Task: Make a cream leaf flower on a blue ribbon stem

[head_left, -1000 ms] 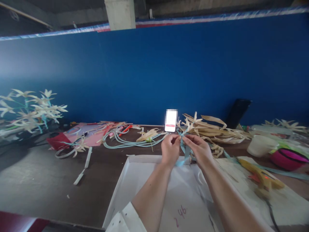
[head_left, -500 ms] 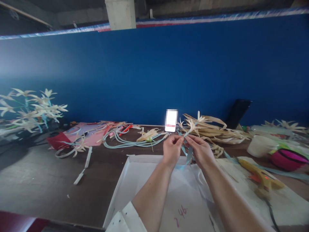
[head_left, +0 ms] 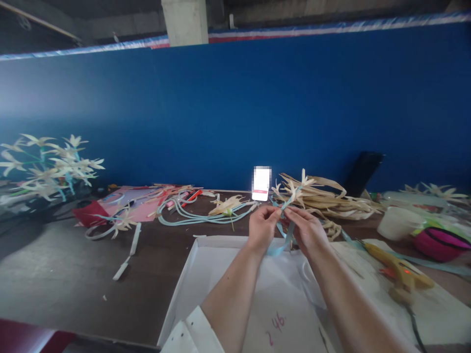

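Note:
My left hand (head_left: 263, 225) and my right hand (head_left: 303, 225) meet above the far edge of a white box lid (head_left: 243, 284). Between their pinched fingertips is the stem of a pale husk flower (head_left: 293, 192), its petals pointing up and away from me. A light blue ribbon (head_left: 285, 245) winds at the stem and hangs in a loop below the fingers. Both hands are closed on the flower's stem and the ribbon; the exact contact is partly hidden by the fingers. Behind the flower lies a heap of dried husks (head_left: 338, 201).
A yellow glue gun (head_left: 399, 267) with a lit red light lies on white paper at right. A phone (head_left: 260, 184) stands against the blue partition (head_left: 221, 108). A coiled pale cable (head_left: 184, 220) and a finished flower bunch (head_left: 55, 164) are leftward; a pink pouch (head_left: 437, 242) is far right.
My fingertips have shifted slightly around the flower's stem, and the hanging ribbon has swung a little. The view has moved slightly; the other things lie as before.

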Demonstrator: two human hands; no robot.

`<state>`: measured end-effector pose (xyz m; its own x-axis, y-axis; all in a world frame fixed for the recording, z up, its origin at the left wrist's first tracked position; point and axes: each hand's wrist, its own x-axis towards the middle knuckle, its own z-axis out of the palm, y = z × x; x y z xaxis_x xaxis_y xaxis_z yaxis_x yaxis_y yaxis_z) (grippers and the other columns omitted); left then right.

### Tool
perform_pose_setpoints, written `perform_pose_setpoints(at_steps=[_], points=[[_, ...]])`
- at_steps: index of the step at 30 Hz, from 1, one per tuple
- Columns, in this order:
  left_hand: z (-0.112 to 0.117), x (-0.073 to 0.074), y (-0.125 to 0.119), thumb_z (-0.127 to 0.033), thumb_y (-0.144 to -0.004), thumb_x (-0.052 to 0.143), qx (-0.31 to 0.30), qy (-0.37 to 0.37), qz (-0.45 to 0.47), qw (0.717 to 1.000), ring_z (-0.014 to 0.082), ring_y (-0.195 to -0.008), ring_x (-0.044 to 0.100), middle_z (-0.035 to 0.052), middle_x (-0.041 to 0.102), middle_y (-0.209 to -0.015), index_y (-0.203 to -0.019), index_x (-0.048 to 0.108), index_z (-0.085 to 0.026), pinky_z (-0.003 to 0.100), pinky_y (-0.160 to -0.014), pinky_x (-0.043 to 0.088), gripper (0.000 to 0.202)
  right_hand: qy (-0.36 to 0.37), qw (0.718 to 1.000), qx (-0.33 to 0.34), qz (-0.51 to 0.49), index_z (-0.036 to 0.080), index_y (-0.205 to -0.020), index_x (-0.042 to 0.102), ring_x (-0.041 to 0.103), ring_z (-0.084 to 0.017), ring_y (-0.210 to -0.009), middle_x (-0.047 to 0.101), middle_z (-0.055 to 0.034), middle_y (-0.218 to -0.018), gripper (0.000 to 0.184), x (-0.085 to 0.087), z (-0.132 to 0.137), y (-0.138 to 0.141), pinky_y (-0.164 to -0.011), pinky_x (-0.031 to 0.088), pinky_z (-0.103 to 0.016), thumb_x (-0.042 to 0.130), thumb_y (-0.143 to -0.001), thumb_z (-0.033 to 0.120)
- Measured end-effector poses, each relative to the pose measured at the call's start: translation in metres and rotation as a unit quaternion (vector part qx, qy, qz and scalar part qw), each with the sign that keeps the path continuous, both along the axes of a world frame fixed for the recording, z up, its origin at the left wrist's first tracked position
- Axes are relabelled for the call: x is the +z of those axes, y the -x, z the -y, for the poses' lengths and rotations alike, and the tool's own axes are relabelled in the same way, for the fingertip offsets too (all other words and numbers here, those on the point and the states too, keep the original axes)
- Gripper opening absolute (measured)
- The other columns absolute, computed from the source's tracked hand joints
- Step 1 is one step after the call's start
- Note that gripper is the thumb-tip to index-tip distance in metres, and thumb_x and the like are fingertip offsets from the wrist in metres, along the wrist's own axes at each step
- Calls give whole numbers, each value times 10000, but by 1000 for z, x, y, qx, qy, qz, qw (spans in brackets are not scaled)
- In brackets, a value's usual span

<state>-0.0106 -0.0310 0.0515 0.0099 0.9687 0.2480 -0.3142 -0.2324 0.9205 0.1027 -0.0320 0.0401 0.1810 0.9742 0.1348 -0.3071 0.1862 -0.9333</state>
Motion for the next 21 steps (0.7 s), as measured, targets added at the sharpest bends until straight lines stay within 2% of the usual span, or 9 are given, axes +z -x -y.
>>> perform_pose_setpoints(at_steps=[8,15,21], points=[[-2,-1,1,-335,-693,633,-17,8,-24,1000,105,-557,541,2,604,-596,-701,641,-137,218,-569,431,199,13,999,-11,-49,199,-745,699,580,-146,-545,656,-15,-642,239,6,3,2,-494,456,-263,790,-560,321],[-2,-1,4,-309,-697,631,2,-11,-45,999,95,-581,523,-4,591,-612,-711,633,-136,210,-595,420,173,-11,1000,-11,-27,181,-835,694,560,-125,-568,638,-15,-677,287,1,1,1,-506,457,-241,770,-603,332],[-2,-3,3,-330,-706,625,6,-50,-46,998,114,-626,540,15,607,-666,-742,632,-142,222,-614,423,191,-34,998,-7,-51,227,-954,630,535,-103,-537,616,26,-679,389,1,0,2,-471,423,-214,780,-600,281]])
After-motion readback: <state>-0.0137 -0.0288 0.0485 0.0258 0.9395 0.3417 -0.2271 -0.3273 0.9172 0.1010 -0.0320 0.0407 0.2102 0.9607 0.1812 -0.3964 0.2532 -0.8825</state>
